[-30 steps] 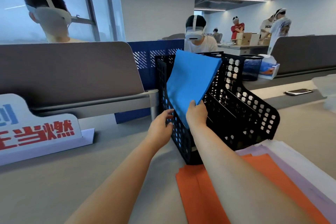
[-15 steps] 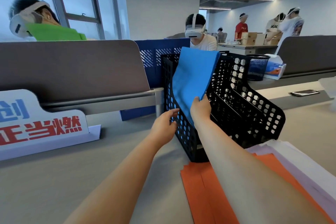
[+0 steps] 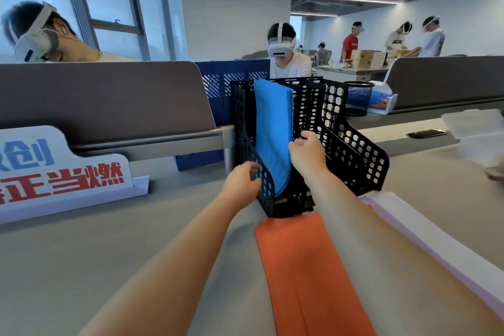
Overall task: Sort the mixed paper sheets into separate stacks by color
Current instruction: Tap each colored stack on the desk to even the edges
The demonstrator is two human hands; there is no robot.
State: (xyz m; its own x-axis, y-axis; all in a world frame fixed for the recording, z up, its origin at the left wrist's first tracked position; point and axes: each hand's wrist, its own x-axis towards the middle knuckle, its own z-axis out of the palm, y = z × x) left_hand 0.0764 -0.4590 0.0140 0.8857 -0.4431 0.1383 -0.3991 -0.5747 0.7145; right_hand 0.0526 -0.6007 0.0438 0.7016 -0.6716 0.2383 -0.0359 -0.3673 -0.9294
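The blue paper sheets (image 3: 272, 133) stand upright in the leftmost compartment of the black file rack (image 3: 354, 150), and their lower part bends a little toward the front opening. The other compartments of this perforated rack, to the right, show no paper from this angle. The left hand (image 3: 241, 181) is at the outer left wall of the rack, near its curved front edge; its fingers are curled and, with the thumb, they hold this wall. The right hand (image 3: 306, 154) is just at the right of the blue sheets, with fingers bent and the fingertips at the right edge of the paper; I cannot tell if they pinch the sheets or only touch them. On the grey desk (image 3: 109, 267), directly in front of the rack, lie orange sheets (image 3: 308, 267), and the right forearm passes over them. Beside them at the right lie pale lilac and white sheets (image 3: 425, 237), partly under the orange ones. At the left side of the desk stands a white sign (image 3: 62, 172) with blue and red characters, in front of a brown partition (image 3: 109, 98). Behind the rack are a blue mesh cup (image 3: 357, 98) and a tissue box (image 3: 381, 101), and a dark phone (image 3: 426, 133) lies on the desk farther right. Several persons with white headsets are behind the partitions.
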